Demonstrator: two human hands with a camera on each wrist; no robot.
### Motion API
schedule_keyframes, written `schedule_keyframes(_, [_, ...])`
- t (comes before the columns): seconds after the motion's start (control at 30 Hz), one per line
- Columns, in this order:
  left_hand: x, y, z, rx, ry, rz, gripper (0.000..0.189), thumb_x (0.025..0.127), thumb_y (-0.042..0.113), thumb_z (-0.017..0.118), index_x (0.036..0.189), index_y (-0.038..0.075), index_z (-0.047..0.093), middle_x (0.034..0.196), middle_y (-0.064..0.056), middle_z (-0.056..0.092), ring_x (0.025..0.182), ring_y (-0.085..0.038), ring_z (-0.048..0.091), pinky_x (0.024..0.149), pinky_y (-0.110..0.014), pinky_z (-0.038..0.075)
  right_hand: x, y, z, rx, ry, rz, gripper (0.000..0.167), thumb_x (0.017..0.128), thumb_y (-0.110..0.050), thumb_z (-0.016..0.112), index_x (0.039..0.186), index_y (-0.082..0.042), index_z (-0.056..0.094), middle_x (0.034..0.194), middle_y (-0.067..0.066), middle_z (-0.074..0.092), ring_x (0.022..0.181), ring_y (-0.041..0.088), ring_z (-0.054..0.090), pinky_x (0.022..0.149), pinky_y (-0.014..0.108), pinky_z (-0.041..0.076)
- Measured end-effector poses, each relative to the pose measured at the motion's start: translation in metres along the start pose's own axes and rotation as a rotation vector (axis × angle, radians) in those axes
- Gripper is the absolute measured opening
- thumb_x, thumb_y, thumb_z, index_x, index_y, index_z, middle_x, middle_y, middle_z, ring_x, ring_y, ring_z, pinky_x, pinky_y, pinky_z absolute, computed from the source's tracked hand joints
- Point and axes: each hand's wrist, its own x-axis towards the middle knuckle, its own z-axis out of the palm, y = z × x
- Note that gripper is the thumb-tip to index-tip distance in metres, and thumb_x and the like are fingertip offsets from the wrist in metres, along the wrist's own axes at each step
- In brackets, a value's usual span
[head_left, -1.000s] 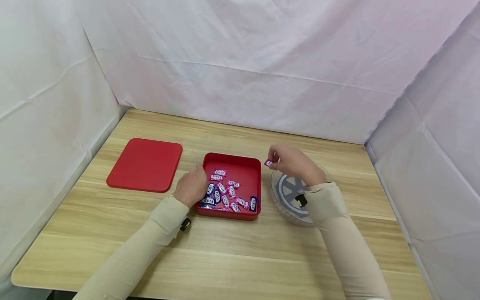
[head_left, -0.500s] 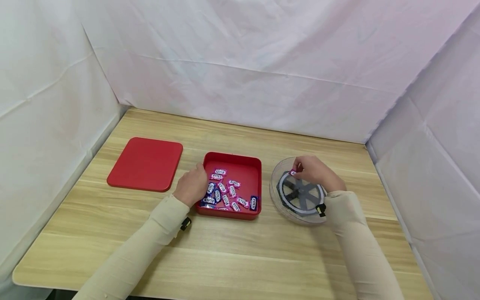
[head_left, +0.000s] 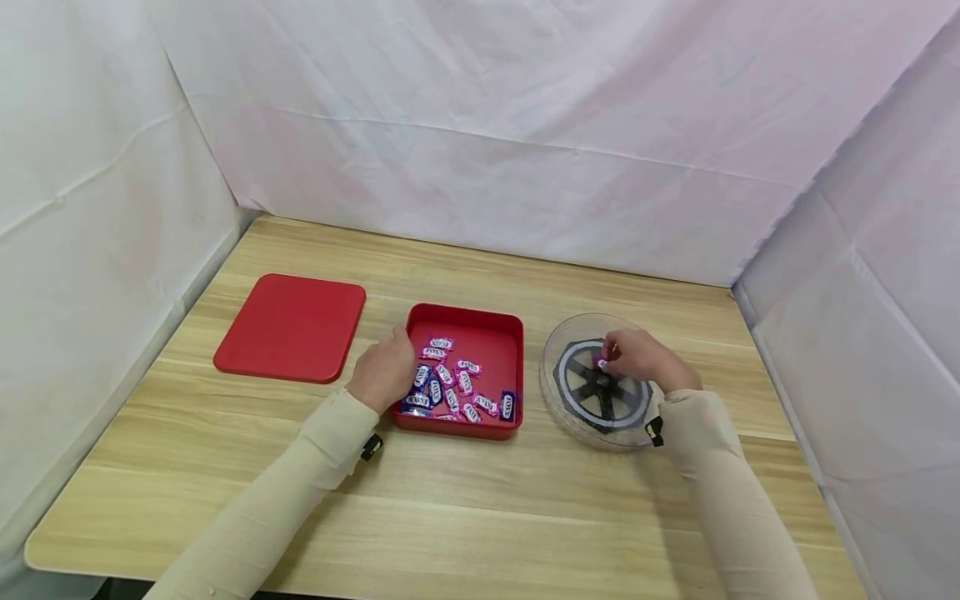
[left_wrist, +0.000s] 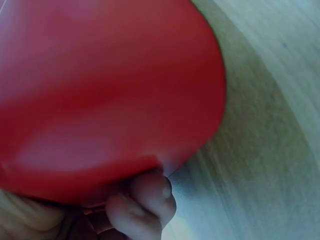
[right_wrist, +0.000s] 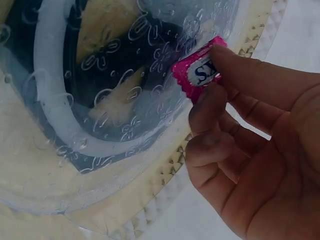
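Note:
In the head view, my left hand (head_left: 382, 371) grips the left wall of a square red box (head_left: 498, 333). Its fingertips (left_wrist: 150, 197) lie against the red wall in the left wrist view. Pink and dark blue wrapped candies (head_left: 465, 383) lie scattered in the box, mostly toward its near left side. My right hand (head_left: 643, 358) pinches a pink wrapped candy (right_wrist: 197, 72) between thumb and forefinger. That candy is over a round clear plastic bowl (head_left: 555, 408) with a raised flower pattern. Under the clear bottom shows a dark spoked shape with a pale ring (head_left: 566, 392).
A flat red square lid (head_left: 292, 329) lies at the left of the wooden table (head_left: 450, 517). White cloth walls (head_left: 480, 133) close in the table at the back and both sides.
My right hand has carried the pink candy rightward from the bowl's far left edge to over the bowl's middle. The left hand and the red box stay put.

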Motion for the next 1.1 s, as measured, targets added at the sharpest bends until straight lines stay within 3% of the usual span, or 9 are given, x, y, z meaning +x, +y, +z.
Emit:
schedule_keyframes(0.23, [-0.0015, -0.0005, -0.0011, 0.005, 0.041, 0.018, 0.032, 0.112, 0.016, 0.049, 0.125, -0.013, 0.051, 0.097, -0.028, 0.07, 0.086, -0.04, 0.075, 0.081, -0.056, 0.066, -0.0016, 0.0013, -0.0003, 0.005, -0.03, 0.03, 0.009, 0.099, -0.005, 0.072, 0.097, 0.001, 0.066, 0.091, 0.014, 0.07, 0.078, 0.022, 0.067, 0.073, 0.039, 0.055])
schedule_keyframes(0.63, [-0.0021, 0.0006, -0.0025, 0.005, 0.031, 0.021, 0.039, 0.111, 0.017, 0.051, 0.134, -0.015, 0.049, 0.104, -0.029, 0.071, 0.09, -0.041, 0.076, 0.086, -0.057, 0.066, -0.0016, 0.0034, -0.0032, -0.002, -0.05, 0.036, 0.007, 0.099, -0.004, 0.072, 0.1, 0.002, 0.069, 0.097, 0.018, 0.072, 0.084, 0.026, 0.068, 0.078, 0.043, 0.058])
schedule_keyframes(1.1, [-0.0016, -0.001, -0.002, 0.014, 0.006, 0.024, 0.038, 0.111, 0.017, 0.053, 0.132, -0.015, 0.049, 0.103, -0.029, 0.071, 0.089, -0.039, 0.074, 0.088, -0.056, 0.065, -0.0013, 0.0021, -0.0078, 0.014, -0.089, 0.053, 0.009, 0.1, -0.003, 0.07, 0.106, 0.004, 0.071, 0.104, 0.021, 0.075, 0.09, 0.027, 0.072, 0.083, 0.046, 0.061])
